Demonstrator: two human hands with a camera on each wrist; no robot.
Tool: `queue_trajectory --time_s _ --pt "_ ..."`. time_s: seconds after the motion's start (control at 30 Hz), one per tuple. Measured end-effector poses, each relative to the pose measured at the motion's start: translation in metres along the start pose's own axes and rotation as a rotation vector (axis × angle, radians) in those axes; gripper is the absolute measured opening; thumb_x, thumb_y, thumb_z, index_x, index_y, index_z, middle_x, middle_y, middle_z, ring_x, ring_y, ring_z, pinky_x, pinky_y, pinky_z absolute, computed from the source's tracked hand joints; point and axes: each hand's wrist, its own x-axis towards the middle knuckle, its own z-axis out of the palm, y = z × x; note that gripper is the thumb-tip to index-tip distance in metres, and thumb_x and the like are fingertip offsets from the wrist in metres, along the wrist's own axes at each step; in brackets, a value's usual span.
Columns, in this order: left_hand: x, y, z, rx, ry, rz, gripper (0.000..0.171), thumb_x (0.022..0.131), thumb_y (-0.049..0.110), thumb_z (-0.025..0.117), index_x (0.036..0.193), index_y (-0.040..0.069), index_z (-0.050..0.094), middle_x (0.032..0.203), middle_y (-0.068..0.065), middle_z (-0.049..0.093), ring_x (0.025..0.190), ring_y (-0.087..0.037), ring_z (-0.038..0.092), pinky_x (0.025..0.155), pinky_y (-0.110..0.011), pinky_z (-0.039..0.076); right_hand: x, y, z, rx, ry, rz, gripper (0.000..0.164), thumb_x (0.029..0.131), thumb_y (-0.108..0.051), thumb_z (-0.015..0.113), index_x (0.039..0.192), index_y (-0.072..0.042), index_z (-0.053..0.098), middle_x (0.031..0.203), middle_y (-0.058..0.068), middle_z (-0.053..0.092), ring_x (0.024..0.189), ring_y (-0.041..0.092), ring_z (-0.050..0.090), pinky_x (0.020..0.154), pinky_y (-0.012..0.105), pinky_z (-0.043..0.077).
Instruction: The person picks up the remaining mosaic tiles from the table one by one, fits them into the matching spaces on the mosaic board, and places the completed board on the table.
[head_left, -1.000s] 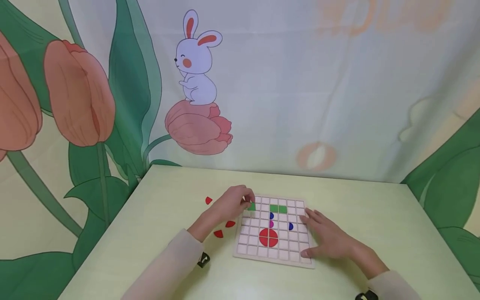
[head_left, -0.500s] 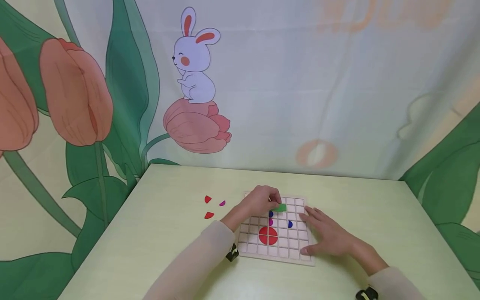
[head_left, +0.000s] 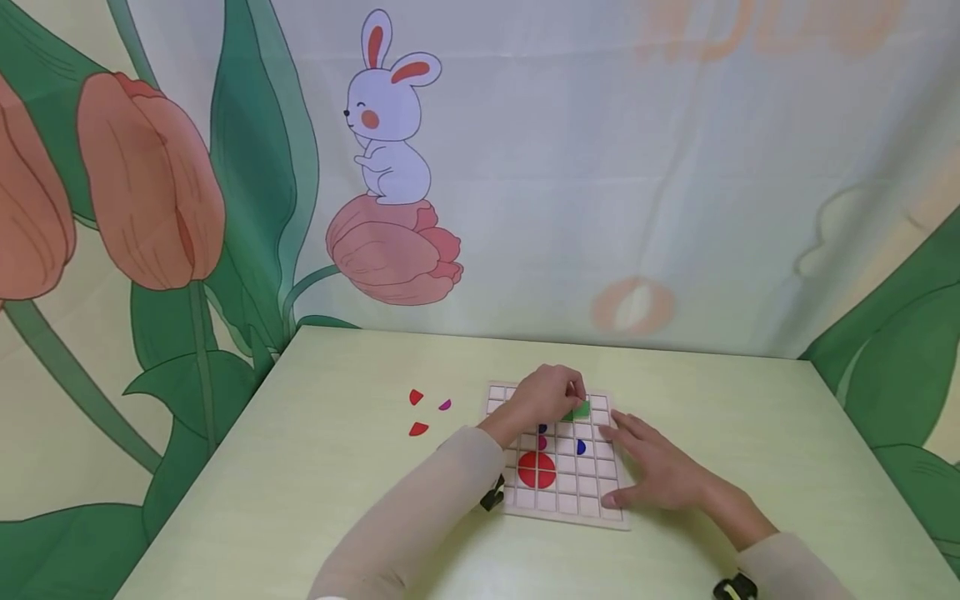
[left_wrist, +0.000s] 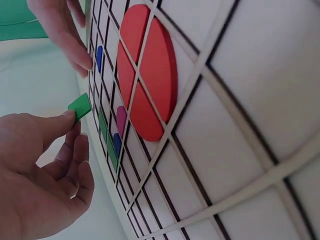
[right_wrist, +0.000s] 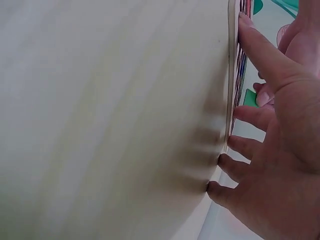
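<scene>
My left hand [head_left: 549, 393] is over the far part of a white grid board [head_left: 567, 505]. Between its thumb and forefinger it pinches a green square tile [left_wrist: 80, 106], tilted just above the grid. Two green squares [left_wrist: 103, 125] lie side by side in the grid, partly hidden by that hand in the head view. My right hand [head_left: 660, 472] rests at the board's right edge, thumb and fingers spread along the rim. Set in the grid are a red circle of quarter pieces [head_left: 537, 470], a magenta piece [left_wrist: 121, 120] and two blue half-round pieces [head_left: 581, 447].
Left of the board, two red quarter pieces [head_left: 417, 429] and a small magenta piece [head_left: 445, 405] lie loose on the pale yellow table [head_left: 360, 500]. Behind the table's far edge hangs a printed cloth [head_left: 540, 183] with tulips and a rabbit.
My left hand has carried the green tile rightward from the board's far left, past the two green squares. The right hand has stayed at the board's edge.
</scene>
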Motion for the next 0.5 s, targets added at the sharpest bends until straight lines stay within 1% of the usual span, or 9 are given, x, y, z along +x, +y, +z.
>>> queue_trajectory --time_s 0.1,0.23,0.33,0.4,0.5 --pt "0.004 0.001 0.002 0.021 -0.008 -0.006 0.006 0.104 0.025 0.071 0.098 0.024 0.071 0.086 0.009 0.064 0.076 -0.011 0.057 0.07 -0.025 0.048 0.0 0.0 0.001 0.001 0.001 -0.004 0.11 0.077 -0.066 0.086 0.161 -0.01 0.043 0.173 0.02 0.022 0.157 0.048 0.021 0.119 0.068 0.029" --pt "0.008 -0.001 0.007 0.065 -0.046 -0.01 0.006 0.104 0.026 0.07 0.099 0.024 0.071 0.086 0.009 0.064 0.076 -0.01 0.057 0.071 -0.025 0.048 -0.001 -0.001 0.001 -0.002 0.006 -0.024 0.11 0.078 -0.065 0.087 0.161 -0.009 0.043 0.173 0.021 0.022 0.156 0.048 0.023 0.119 0.068 0.03" --pt "0.01 -0.003 0.01 0.099 -0.07 0.002 0.006 0.105 0.025 0.07 0.099 0.024 0.071 0.087 0.01 0.064 0.077 -0.01 0.058 0.073 -0.025 0.049 -0.001 -0.003 0.0 0.0 0.007 -0.029 0.109 0.078 -0.064 0.087 0.161 -0.009 0.043 0.172 0.022 0.023 0.156 0.049 0.023 0.119 0.068 0.029" --pt "0.011 -0.003 0.011 0.115 -0.071 0.012 0.006 0.104 0.024 0.07 0.098 0.024 0.072 0.089 0.01 0.065 0.079 -0.01 0.058 0.075 -0.025 0.05 -0.002 -0.005 -0.002 0.0 0.005 -0.022 0.109 0.078 -0.064 0.087 0.161 -0.009 0.043 0.173 0.021 0.022 0.156 0.048 0.023 0.119 0.068 0.029" --pt "0.012 -0.001 0.014 0.16 -0.055 0.028 0.006 0.103 0.024 0.072 0.098 0.024 0.073 0.092 0.01 0.064 0.083 -0.009 0.057 0.079 -0.024 0.05 -0.003 -0.006 -0.004 0.007 0.004 -0.017 0.108 0.078 -0.062 0.088 0.161 -0.008 0.043 0.172 0.022 0.022 0.156 0.049 0.023 0.119 0.068 0.029"
